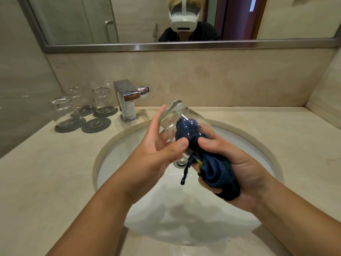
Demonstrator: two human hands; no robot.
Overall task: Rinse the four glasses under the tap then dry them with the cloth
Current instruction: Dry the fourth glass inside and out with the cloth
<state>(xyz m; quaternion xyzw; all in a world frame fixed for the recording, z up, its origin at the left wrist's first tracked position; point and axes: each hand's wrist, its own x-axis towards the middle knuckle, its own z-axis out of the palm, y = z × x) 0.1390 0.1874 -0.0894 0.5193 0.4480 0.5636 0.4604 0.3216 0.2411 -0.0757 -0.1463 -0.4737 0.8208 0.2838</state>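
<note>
Blue cloth sits stuffed in the glass; right hand grips the cloth, left hand grips the glass. 3 glasses stand by the tap.

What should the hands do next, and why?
Probably twist the cloth round inside the glass: the right hand grips it with its end stuffed into the glass, which the left hand holds over the sink.
</note>
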